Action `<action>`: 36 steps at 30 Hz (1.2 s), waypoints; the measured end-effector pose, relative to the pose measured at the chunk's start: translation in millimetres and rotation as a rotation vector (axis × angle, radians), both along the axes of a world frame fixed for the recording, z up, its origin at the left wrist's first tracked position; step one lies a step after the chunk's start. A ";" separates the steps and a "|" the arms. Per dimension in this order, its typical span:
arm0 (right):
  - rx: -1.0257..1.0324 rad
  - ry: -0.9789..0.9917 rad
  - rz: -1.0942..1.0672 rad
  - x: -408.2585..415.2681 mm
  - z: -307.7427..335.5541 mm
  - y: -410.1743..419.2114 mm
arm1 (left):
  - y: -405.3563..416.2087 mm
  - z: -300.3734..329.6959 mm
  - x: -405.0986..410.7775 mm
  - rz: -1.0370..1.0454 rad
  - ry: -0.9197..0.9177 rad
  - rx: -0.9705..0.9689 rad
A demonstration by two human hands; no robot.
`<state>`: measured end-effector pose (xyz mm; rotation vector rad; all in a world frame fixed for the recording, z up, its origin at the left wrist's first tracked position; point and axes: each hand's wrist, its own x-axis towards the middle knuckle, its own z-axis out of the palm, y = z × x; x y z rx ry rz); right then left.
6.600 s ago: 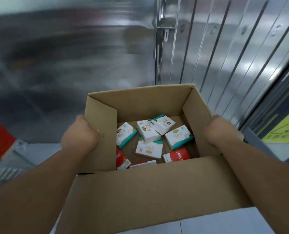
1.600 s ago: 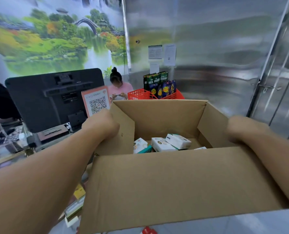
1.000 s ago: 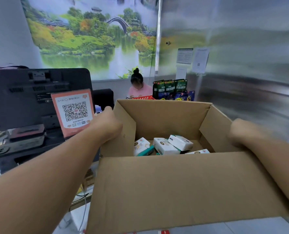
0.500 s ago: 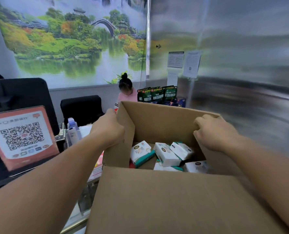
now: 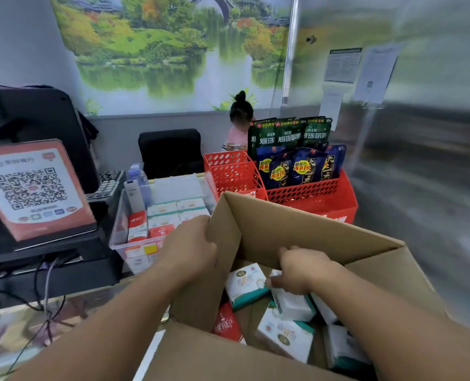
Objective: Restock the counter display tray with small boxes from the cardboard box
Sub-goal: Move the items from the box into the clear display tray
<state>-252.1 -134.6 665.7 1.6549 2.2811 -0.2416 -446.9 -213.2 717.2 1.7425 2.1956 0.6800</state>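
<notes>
An open brown cardboard box (image 5: 297, 226) fills the lower right, with several small white-and-teal boxes and a red box (image 5: 227, 324) loose inside. My left hand (image 5: 192, 248) grips the box's left flap. My right hand (image 5: 302, 270) is down inside it, its fingers closed on a white-and-teal small box (image 5: 291, 305). A second small box (image 5: 246, 284) lies just left of that hand. The clear plastic display tray (image 5: 117, 232) stands on the counter left of the cardboard box, holding rows of white and red small boxes.
A red perforated basket (image 5: 310, 198) with green and blue snack bags stands behind the cardboard box. A QR-code sign (image 5: 33, 188) and a black register sit at left, with cables (image 5: 45, 295) hanging below. A seated person (image 5: 239, 127) and a black chair (image 5: 170, 152) are behind the counter.
My view has tilted down to the counter, bringing the display tray into sight. My right hand left the box's right flap, reached inside and closed on a small box. My left hand still holds the flap.
</notes>
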 end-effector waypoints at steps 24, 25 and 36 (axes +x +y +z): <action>-0.599 -0.292 0.056 -119.4 -39.3 5.1 | -52.8 -10.6 -96.7 0.069 -0.045 -0.107; -0.632 -0.268 0.065 -125.5 -26.6 4.0 | -55.6 -11.0 -102.9 0.072 -0.053 -0.115; -0.541 -0.021 0.264 -162.4 72.2 4.2 | -92.2 -29.2 -143.9 0.075 -0.061 -0.147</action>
